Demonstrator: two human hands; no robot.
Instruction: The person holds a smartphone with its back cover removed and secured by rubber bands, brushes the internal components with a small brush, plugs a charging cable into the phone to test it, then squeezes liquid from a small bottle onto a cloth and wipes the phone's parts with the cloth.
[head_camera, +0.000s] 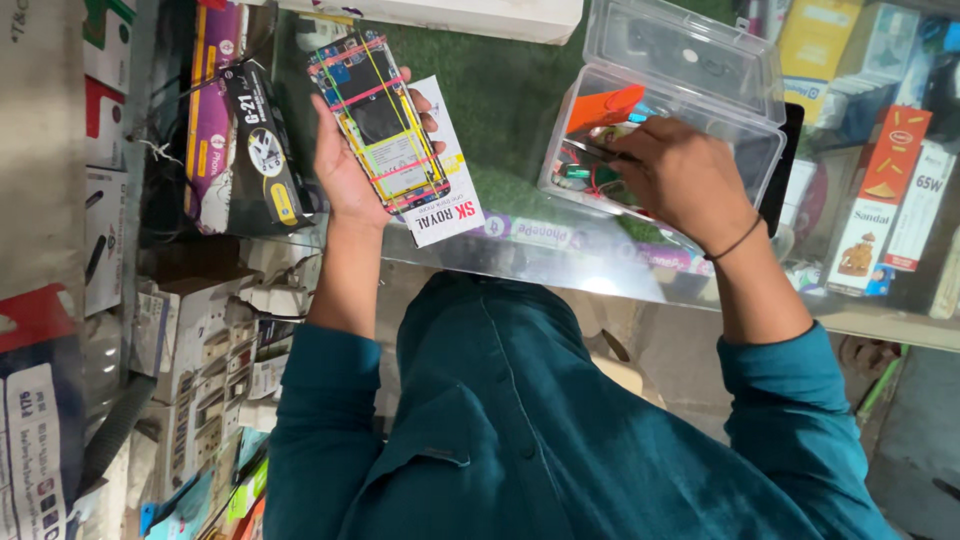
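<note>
Left hand (345, 165) grips an opened phone (380, 120), back cover off, its inner parts and coloured strips facing up; fingers curl round its far edge and the thumb side cradles it from below. A white card (450, 190) is pinched behind the phone in the same grip, sticking out toward the body. Right hand (680, 175) reaches into a clear plastic box (700, 100) whose hinged lid stands open; the fingertips are hidden among small parts and wires, so I cannot tell whether they have closed on anything.

Judging by this, the phone is already opened up and held ready, while the rummaging in the box is not finished; nothing has yet been brought across to the phone.

Both hands work over a glass counter (560, 265), whose near edge runs just below them. A dark packet (262, 150) lies just left of the phone, and stacked boxes (890, 190) crowd the right end. Green matting (500, 90) between phone and box is the open stretch.
</note>
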